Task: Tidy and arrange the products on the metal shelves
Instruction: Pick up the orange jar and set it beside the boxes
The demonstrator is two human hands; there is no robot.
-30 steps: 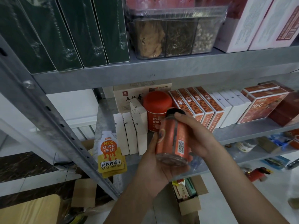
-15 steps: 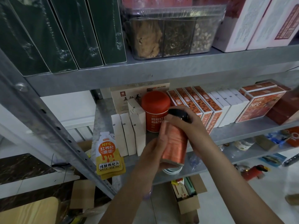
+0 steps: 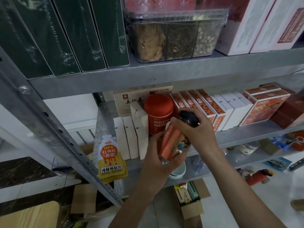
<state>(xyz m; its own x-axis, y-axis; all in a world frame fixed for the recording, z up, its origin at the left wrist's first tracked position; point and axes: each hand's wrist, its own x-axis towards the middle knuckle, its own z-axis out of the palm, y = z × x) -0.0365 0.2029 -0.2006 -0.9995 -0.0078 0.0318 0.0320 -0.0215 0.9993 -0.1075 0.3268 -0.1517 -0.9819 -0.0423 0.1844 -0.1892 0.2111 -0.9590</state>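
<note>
Head view: a bottle with a black cap is held tilted in front of the middle shelf and is not yet set down. Its base is gripped by the left hand and its cap end is clasped by the right hand, fingers curled round it. Much of this shelf is judged tidy: orange boxes and white boxes are ranged in rows beside a red tin. A place for the bottle is left to be found, and the pouches at the front left corner look unsorted. The shelving is grey metal; green boxes and a clear tub are kept above. Loose items are scattered on the lower shelf, and an open carton is seen on the pale floor.
</note>
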